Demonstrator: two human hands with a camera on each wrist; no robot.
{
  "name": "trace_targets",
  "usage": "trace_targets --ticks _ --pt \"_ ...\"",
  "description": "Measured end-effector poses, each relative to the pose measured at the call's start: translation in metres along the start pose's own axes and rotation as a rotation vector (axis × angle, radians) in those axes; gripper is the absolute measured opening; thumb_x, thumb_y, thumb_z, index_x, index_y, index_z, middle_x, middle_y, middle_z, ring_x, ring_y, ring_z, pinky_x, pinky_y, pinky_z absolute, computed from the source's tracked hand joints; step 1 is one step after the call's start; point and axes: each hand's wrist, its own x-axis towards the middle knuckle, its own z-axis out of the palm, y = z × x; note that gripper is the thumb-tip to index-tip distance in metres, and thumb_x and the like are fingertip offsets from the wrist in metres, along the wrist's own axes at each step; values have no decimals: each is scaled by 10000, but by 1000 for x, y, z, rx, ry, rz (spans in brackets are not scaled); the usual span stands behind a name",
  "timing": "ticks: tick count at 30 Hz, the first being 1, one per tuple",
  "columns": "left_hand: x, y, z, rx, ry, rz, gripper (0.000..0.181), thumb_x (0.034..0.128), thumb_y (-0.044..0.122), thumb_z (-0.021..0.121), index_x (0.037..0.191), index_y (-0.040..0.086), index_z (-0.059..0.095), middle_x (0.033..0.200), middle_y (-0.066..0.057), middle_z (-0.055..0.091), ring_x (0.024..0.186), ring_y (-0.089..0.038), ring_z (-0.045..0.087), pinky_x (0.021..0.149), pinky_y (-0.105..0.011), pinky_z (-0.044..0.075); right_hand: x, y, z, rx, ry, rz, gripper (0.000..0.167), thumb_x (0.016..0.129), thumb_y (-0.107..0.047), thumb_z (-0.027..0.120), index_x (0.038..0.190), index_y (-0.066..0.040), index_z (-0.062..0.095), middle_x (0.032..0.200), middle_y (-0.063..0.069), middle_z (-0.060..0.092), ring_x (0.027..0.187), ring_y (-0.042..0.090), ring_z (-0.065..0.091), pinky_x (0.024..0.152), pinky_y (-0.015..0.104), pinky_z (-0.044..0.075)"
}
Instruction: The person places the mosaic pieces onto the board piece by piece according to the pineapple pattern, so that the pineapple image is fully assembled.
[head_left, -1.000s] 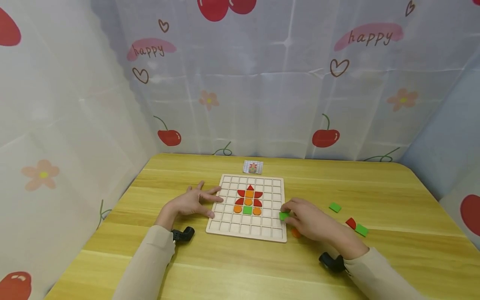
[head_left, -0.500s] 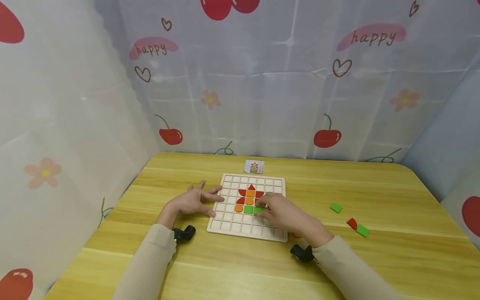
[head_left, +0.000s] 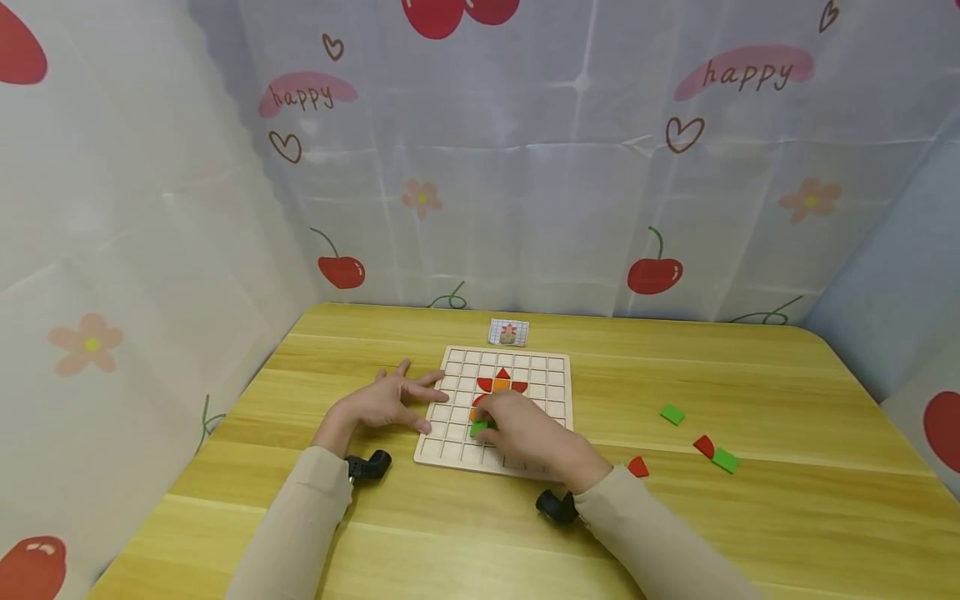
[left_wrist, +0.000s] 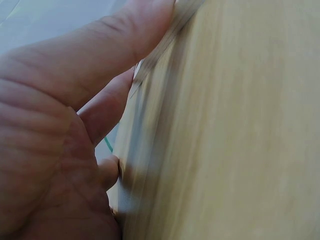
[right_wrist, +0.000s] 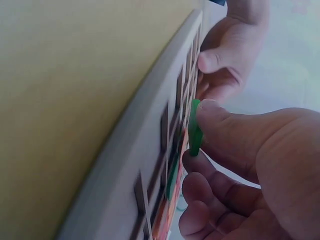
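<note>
In the head view, my right hand (head_left: 525, 429) is over the lower middle of a wooden grid board (head_left: 442, 454). Its thumb and fingertips pinch a green square tile (head_left: 478, 429), seen nearly edge-on as a green tile (right_wrist: 195, 127) in the right wrist view. My left hand (head_left: 386, 402) lies at the board's left edge, fingers spread and fairly straight, thumb and fingertips touching the rim. A red triangle (head_left: 503, 373), red quarter-round pieces (head_left: 520, 387) and an orange square (head_left: 501, 385) sit in the grid. My right hand covers other pieces there.
Right of the board lie a red quarter-round piece (head_left: 637, 467), another red piece (head_left: 703, 447), a green tile (head_left: 725, 460) and a further green tile (head_left: 672, 414). A small pattern card (head_left: 508, 332) lies behind the board. A printed curtain (head_left: 525, 208) hangs behind the table.
My right hand has carried the green tile from the board's right edge leftward across the grid. The arm's shift uncovers a red piece on the table. My left hand stays in place.
</note>
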Motion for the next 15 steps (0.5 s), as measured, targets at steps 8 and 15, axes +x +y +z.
trace_targets --ticks 8,15 --pt "0 2 -1 12 -3 -8 570 807 405 852 1350 368 685 1673 118 324 1589 -411 -176 1196 -696 -206 3 -2 7 -69 12 -40 102 948 -164 749 1035 -112 743 996 -27 699 940 126 584 896 338 531" --pt "0 1 -1 24 -7 -7 566 812 420 844 1353 376 682 1677 114 315 1587 -414 -177 1195 -700 -203 4 1 8 -52 25 -52 45 935 -171 767 975 -156 754 964 -60 674 922 117 564 870 318 516"
